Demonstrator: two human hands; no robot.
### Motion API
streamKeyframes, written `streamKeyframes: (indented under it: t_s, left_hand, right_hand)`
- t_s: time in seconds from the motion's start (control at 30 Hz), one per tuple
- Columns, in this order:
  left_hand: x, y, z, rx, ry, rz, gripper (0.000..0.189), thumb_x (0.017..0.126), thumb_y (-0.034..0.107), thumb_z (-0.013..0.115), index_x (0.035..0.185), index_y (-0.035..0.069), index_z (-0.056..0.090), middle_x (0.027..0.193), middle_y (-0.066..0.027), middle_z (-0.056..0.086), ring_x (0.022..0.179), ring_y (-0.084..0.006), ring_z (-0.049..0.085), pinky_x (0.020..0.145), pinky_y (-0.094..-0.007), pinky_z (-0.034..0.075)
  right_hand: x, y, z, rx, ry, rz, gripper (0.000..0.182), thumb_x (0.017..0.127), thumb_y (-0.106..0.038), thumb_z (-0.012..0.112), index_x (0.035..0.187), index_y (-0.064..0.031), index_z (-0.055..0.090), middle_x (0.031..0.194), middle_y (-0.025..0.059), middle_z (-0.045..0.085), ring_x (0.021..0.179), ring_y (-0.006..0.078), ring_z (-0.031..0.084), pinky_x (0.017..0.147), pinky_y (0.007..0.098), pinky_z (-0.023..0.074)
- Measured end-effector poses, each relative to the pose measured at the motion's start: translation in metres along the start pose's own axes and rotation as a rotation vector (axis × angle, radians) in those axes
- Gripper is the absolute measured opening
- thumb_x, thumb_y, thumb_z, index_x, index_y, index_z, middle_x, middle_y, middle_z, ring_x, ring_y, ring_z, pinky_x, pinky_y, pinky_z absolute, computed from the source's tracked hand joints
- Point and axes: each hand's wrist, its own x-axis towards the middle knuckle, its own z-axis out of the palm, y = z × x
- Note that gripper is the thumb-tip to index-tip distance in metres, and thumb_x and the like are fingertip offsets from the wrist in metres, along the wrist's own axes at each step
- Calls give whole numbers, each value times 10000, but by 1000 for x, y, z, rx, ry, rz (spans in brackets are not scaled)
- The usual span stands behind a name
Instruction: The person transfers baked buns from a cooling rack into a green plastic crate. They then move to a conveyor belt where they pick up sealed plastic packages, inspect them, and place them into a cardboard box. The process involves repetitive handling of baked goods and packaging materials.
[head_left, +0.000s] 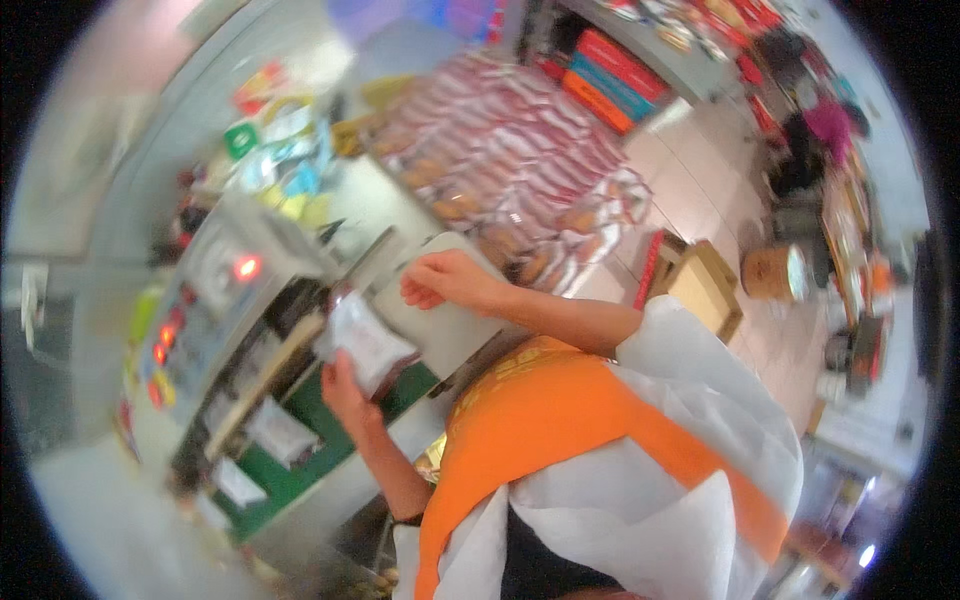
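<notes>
My left hand (349, 394) grips the lower edge of a plump white packet (367, 341). One end of that packet meets the front of a bag sealing machine (240, 292) with red lights. The green conveyor belt (330, 427) runs below it, and another white packet (281, 433) lies there. Nearer the belt's end rests a smaller-looking white packet (238, 482). My right hand (446, 279) hovers over a pale work surface (457, 345), its fingers curled in with nothing visible in them. Motion blur softens the details.
Many red-and-white packets (510, 142) lie in rows beyond my right hand. Red, blue and orange boxes (615, 82) stand past them. An open cardboard box (694, 289) and a round tub (772, 271) sit on the tiled floor. Colourful bags (281, 157) lie behind the machine.
</notes>
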Motion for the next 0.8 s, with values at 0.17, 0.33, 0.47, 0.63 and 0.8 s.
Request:
streamKeyframes:
  t_s: [0.17,0.33,0.47,0.63,0.8]
  left_hand:
    - [-18,2,-11,3,166,179,311,828,111,532,1090,-45,473,1078,-111,511,949,-185,496,839,-290,398]
    - [-40,-1,-1,234,251,557,289,827,103,515,1082,-29,479,1072,-109,513,969,-192,489,847,-296,391]
    - [-58,7,47,251,58,616,232,827,35,487,1051,-28,488,1094,-116,508,1008,-188,479,881,-291,374]
    - [-76,9,80,186,-137,612,229,815,-12,478,1043,-26,485,1127,-125,486,1035,-198,470,890,-296,374]
    - [-88,16,101,496,-380,872,379,749,87,593,1098,22,461,1179,-162,439,1079,-272,440,918,-364,346]
  right_hand:
    - [-70,-29,-131,-522,500,-450,216,859,-226,495,927,-40,581,830,45,603,743,123,570,668,252,463]
    - [-128,-34,-286,-1357,1197,-648,238,796,-158,541,1010,-56,564,936,121,597,778,281,585,694,365,458]
    - [-130,-1,-327,-1235,956,47,203,793,-172,515,940,-50,585,884,139,592,781,295,575,686,348,445]
    - [-148,-41,-274,-1157,994,-446,170,814,-121,485,926,-36,580,854,138,587,789,288,567,685,340,435]
    - [-184,-120,-204,-1221,619,-644,169,816,4,461,939,-31,571,781,44,576,653,170,518,623,260,428]
